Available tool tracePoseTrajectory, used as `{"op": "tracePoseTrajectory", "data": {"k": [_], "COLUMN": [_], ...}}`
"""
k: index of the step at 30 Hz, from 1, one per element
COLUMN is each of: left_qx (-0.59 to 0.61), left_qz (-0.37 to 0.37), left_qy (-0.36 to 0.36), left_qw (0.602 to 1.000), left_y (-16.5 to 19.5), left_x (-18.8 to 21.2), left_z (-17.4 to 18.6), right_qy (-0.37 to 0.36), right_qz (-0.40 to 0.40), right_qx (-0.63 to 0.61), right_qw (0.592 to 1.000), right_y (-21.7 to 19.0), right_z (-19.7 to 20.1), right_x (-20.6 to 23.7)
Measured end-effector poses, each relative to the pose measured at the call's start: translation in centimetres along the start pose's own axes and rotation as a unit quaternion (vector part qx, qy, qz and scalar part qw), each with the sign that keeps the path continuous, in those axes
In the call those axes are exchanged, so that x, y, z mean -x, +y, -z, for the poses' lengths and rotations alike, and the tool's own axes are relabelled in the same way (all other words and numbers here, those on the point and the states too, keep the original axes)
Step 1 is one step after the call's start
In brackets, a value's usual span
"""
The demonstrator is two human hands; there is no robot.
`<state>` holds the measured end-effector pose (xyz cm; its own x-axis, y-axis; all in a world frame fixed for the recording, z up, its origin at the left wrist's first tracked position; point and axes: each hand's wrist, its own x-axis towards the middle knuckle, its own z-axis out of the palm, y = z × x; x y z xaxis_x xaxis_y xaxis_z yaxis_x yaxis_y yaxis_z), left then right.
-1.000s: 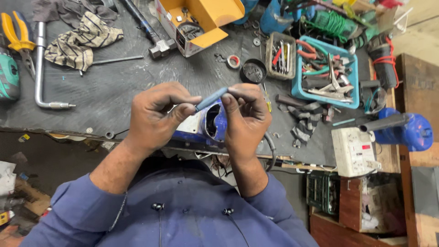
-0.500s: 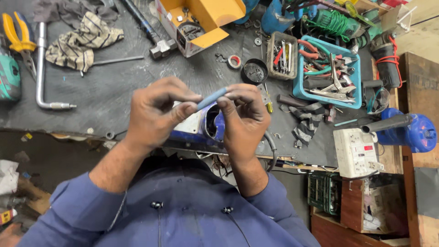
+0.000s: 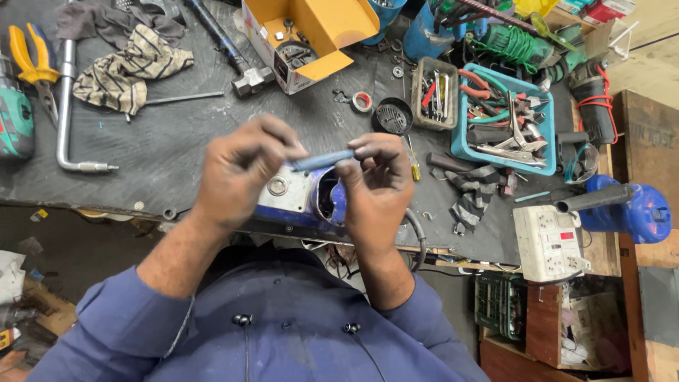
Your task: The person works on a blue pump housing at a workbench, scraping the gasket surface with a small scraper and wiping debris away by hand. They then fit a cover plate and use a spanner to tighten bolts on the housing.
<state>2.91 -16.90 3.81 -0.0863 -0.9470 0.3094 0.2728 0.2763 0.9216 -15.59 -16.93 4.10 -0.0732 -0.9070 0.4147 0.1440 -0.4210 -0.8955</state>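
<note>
you have the slim blue plastic strip [image 3: 322,160] pinched at both ends, and it sits level in the air just above the blue and silver motor housing [image 3: 300,198], which lies at the near edge of the dark table [image 3: 163,152]. your left hand [image 3: 240,173] closes its grip on the strip's left end between thumb and forefinger; your right hand [image 3: 378,180] holds the right end the same way, fingers curled tight. both grips are narrow and holding the strip, nothing else.

keep the pinch at the very tips, so the middle of the strip stays in sight; at present it is slightly blurred and its detail cannot be made out. hold your wrists over the housing, so that if the strip slips it lands on the housing or the table and not over the near edge toward your lap. work it slowly; a thin piece like this will probably bend or snap if the two hands twist against each other.

beyond the housing, a round black perforated cap [image 3: 393,115] and a small roll of tape [image 3: 363,102] lie well apart from your hands. to the right of the housing stands the light blue plastic tray of pliers [image 3: 460,138], and farther right a white switch box [image 3: 548,240]. far left of the housing lie yellow-handled pliers [image 3: 32,64] and a bent steel wrench [image 3: 67,106].
</note>
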Motion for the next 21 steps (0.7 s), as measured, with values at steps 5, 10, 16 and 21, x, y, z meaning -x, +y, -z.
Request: {"op": "tracePoseTrajectory", "data": {"k": [5,10,16,21], "left_qx": [0.035,-0.178,-0.191,-0.099], "left_qz": [-0.071,-0.115,-0.094,-0.109], "left_qy": [-0.044,0.009,-0.02,-0.064], "left_qw": [0.996,0.977,0.977,0.987], "left_y": [-0.3,-0.1,0.1,0.9], "left_x": [-0.3,0.0,1.3,-0.2], "left_z": [-0.5,-0.5,0.3,0.0], "right_qy": [-0.096,-0.168,-0.026,-0.137], "right_qz": [0.057,0.093,0.024,0.05], "right_qx": [0.132,0.142,0.034,0.119], "right_qw": [0.985,0.971,0.999,0.982], "right_y": [-0.6,-1.0,0.9,-0.1], "right_z": [0.2,0.8,0.8,1.1], "right_x": [-0.2,0.0,0.0,0.3]}}
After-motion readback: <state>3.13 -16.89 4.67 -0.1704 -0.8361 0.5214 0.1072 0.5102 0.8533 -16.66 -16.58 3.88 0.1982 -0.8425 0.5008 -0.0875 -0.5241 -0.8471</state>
